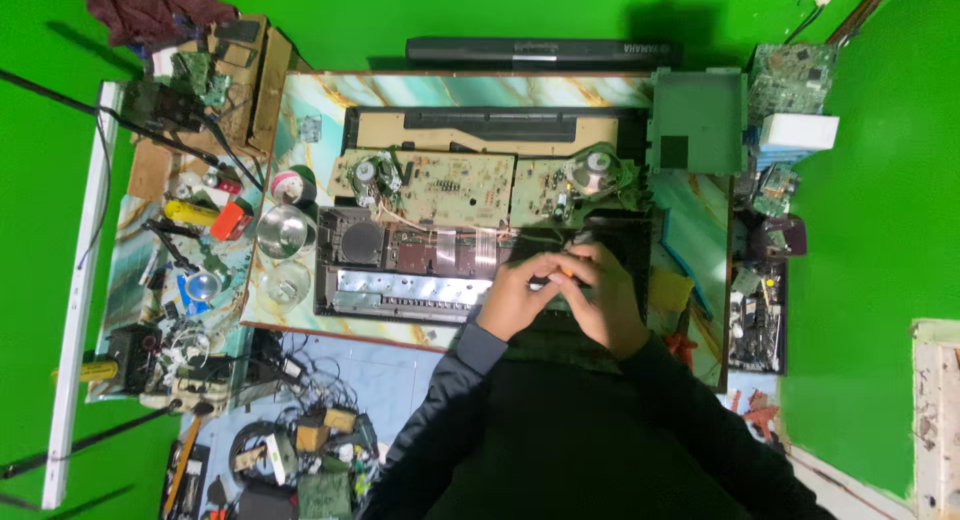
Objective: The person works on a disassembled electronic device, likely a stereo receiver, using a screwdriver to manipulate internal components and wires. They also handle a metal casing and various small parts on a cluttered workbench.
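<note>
Both my hands meet over the right front part of an opened electronic keyboard case [400, 290] on the marble-patterned table [320, 105]. My left hand [518, 298] is curled, with its fingers touching my right hand [610, 302]. A small orange piece [566, 272], seemingly a tool handle, shows between the fingers of my right hand. Tan circuit boards [440, 178] lie in the case behind my hands. A round speaker [362, 239] and flat ribbon cables [462, 243] sit to the left. What lies under my hands is hidden.
A metal bowl [283, 230] and a glass bowl [287, 282] stand left of the case. A green plastic cover [697, 120] and a white box [797, 132] are at the back right. Tools, a red part [230, 221] and cables crowd the left side.
</note>
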